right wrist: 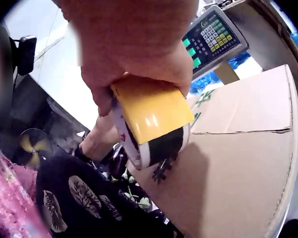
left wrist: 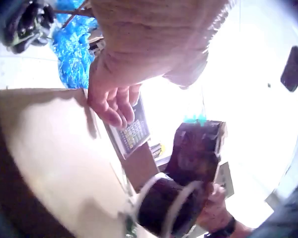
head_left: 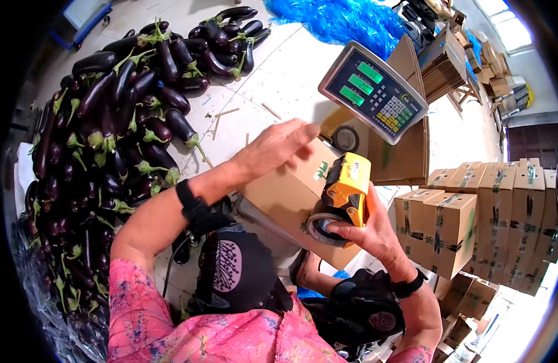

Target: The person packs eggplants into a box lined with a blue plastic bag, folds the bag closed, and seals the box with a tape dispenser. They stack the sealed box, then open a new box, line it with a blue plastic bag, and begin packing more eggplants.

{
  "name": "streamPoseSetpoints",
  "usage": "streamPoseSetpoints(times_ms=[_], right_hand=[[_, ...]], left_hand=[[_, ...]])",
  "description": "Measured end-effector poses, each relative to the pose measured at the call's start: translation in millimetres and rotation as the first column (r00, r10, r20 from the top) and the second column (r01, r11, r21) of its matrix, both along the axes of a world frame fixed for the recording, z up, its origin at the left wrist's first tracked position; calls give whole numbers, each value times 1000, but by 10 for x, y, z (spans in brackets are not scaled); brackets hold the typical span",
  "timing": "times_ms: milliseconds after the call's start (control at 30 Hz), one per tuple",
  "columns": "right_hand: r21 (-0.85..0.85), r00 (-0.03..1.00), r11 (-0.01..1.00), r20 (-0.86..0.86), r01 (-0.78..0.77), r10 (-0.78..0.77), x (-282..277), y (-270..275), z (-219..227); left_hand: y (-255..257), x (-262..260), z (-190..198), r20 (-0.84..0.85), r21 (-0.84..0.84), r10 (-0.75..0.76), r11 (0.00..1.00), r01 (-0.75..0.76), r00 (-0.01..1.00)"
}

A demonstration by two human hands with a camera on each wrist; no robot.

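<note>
My right hand [head_left: 378, 227] grips a yellow tape dispenser [head_left: 351, 178] by its body, the thumb lying by the tape roll [head_left: 320, 230]. Below the dispenser is a cardboard carton [head_left: 285, 190] with green print, its top panel facing me. At the carton's far edge is my left hand [head_left: 270, 151], and nothing shows in its grasp. The left wrist view has its loosely bent fingers [left wrist: 120, 106] right at the carton's edge. In the right wrist view the dispenser's yellow cover [right wrist: 151, 111] and dark roll hang close over the carton.
A large heap of eggplants [head_left: 127, 115] covers the floor on the left. Beyond the carton stands a weighing scale display [head_left: 375, 91] with lit green readouts. Taped cartons [head_left: 445, 224] are stacked on the right. Blue plastic film [head_left: 342, 21] lies at the back.
</note>
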State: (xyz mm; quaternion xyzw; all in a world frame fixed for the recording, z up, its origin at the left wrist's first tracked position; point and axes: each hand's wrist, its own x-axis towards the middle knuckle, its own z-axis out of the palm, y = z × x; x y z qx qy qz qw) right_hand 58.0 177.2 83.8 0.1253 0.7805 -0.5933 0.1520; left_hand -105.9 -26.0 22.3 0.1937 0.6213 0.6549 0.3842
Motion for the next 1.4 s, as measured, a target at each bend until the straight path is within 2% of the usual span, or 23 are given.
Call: streamPoseSetpoints(times_ms=[33,67,100,200,233,333,367,500,567,600,767,833,867,900,967,1133,1200,1300,1400], right_hand=[[56,998,998,-57,23,-20,7,-14,-46],[101,999,995,-34,18,-15,-9,-41,-29],[144,1000,989,-12,12,-11,-32,-73,7],[255,999,967,-36,1,9,-78,-183,70],[274,999,962,-45,-3,16,-90,-229,97],[399,992,917,-109,-10,59,-88,-272,79],[440,991,898,-121,-3,62,-86,-283,73],[630,969,776,-172,-28,175,-96,-275,43],[633,964,773,-181,-40,197,-103,-303,32],[635,961,771,-184,-45,207,-102,-319,25],[797,964,596,-72,-100,257,-167,-435,189],[837,970,533,-12,-124,244,-173,-428,254],[849,976,514,6,-118,216,-151,-402,270],[844,981,524,18,-117,191,-137,-408,288],[837,981,529,39,-137,192,-155,-440,283],[852,970,490,80,-185,228,-261,-557,195],[882,964,426,102,-202,246,-309,-600,172],[902,956,376,112,-212,271,-393,-645,167],[906,951,350,142,-237,274,-502,-722,200]], left_hand=[[-70,24,-14,136,47,-35,998,29,990],[-129,43,-32,269,97,-76,994,51,960],[-174,50,-50,238,100,-128,989,107,963],[-212,97,8,349,148,-215,974,173,912],[-197,92,36,244,72,-234,972,223,941],[-190,108,165,132,59,-225,974,219,965],[-198,120,187,207,86,-201,979,187,957],[-222,136,164,189,108,-153,985,134,970],[-212,150,37,170,148,-120,984,95,978],[-210,150,-15,128,128,-103,988,86,986],[-322,9,-127,-116,-14,-13,1000,11,993],[-511,-226,-208,-100,14,102,995,-101,990],[-650,-382,-207,-17,-30,186,982,-187,982],[-805,-585,-461,41,-9,202,979,-202,978],[-1059,-773,-617,139,13,213,976,-217,967],[-1202,-815,-1050,201,92,258,955,-281,945],[-1188,-820,-1152,234,104,273,947,-304,933],[-1151,-806,-1182,194,108,301,939,-325,934],[-1160,-846,-1304,82,60,346,934,-351,935]])
